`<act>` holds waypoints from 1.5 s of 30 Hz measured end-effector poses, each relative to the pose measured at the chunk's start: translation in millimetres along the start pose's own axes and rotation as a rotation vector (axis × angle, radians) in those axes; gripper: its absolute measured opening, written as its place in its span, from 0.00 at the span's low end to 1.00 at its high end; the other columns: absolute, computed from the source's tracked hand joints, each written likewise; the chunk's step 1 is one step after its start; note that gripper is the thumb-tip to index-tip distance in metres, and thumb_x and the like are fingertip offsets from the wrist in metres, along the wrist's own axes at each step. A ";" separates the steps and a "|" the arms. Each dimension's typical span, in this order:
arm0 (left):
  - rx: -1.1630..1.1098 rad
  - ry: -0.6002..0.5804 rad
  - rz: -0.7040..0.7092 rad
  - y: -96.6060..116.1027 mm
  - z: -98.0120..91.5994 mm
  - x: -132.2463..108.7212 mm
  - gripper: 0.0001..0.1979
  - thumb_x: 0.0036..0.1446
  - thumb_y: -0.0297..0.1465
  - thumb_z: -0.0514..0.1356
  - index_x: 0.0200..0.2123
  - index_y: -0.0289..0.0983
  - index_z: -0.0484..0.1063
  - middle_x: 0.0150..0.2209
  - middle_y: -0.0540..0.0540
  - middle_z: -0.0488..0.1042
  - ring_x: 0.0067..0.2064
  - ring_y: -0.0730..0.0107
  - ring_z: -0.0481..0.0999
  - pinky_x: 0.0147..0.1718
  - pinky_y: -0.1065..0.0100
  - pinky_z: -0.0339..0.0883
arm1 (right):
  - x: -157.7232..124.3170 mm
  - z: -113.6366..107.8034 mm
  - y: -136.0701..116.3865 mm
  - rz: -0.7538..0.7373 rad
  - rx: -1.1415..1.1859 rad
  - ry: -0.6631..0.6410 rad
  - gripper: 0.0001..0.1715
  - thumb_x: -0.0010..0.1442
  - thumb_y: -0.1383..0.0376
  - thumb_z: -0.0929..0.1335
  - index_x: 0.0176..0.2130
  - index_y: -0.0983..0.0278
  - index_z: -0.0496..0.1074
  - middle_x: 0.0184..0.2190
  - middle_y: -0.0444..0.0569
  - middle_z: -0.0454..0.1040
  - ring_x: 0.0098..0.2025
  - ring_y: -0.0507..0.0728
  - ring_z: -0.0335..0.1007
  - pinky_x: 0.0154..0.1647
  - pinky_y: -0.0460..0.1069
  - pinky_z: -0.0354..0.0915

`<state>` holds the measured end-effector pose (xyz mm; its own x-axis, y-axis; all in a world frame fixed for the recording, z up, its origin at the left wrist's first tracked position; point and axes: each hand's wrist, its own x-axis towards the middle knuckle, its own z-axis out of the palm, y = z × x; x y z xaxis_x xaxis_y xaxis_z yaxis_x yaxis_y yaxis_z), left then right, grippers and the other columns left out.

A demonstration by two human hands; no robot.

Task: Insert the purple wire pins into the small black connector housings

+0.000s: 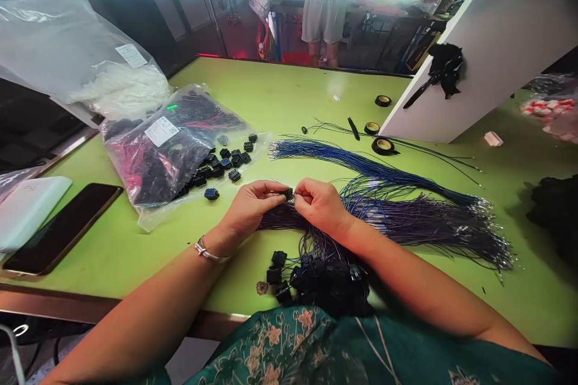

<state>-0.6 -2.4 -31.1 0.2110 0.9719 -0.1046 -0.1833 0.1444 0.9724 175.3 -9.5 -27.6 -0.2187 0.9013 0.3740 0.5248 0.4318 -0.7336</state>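
A small black connector (288,194) is pinched between the thumb and fingers of my left hand (255,204). Right beside it, my right hand (320,201) has its fingertips pressed together at the connector's right side; whatever thin piece they hold is too small to make out. Under and beyond my hands lie a bundle of blue wires (352,159) and a bundle of dark purple wires (424,222) with metal ends. Nearer my body is a pile of black connectors with wires (334,283). Loose black connectors (218,168) are scattered to the left.
A clear bag of black parts (167,150) and a larger bag of white parts (130,87) stand left. A phone (61,228) lies near the left edge. Tape rolls (383,145) sit by a white panel (487,54). A person's legs (323,51) show beyond the green table (289,87).
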 end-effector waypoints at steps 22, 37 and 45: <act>0.249 -0.538 0.516 30.4 36.6 -53.4 0.11 0.54 0.22 0.62 0.39 0.39 0.79 0.41 0.41 0.77 0.41 0.67 0.77 0.42 0.65 0.72 | 35.5 -45.5 -1.4 0.143 -0.265 -0.263 0.07 0.54 0.65 0.67 0.30 0.64 0.75 0.28 0.47 0.75 0.31 0.52 0.67 0.34 0.47 0.58; 1.281 0.346 0.405 49.7 -59.1 9.6 0.14 0.55 0.26 0.57 0.44 0.34 0.76 0.41 0.38 0.76 0.44 0.56 0.73 0.48 0.55 0.65 | 27.8 -3.4 -7.6 0.075 -0.120 -0.104 0.06 0.55 0.66 0.67 0.28 0.64 0.74 0.27 0.45 0.75 0.28 0.51 0.65 0.32 0.47 0.58; 1.580 0.208 0.213 24.0 -66.4 26.7 0.15 0.58 0.32 0.54 0.41 0.32 0.78 0.38 0.35 0.74 0.40 0.52 0.73 0.39 0.58 0.65 | 21.3 -12.6 -43.5 0.160 0.376 -0.106 0.08 0.51 0.63 0.70 0.30 0.66 0.76 0.25 0.46 0.75 0.25 0.49 0.62 0.28 0.46 0.60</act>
<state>-63.1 39.4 -24.4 0.1601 0.9745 0.1574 0.9635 -0.1890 0.1898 158.1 -9.5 19.4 -0.2530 0.9481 0.1926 0.2264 0.2516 -0.9410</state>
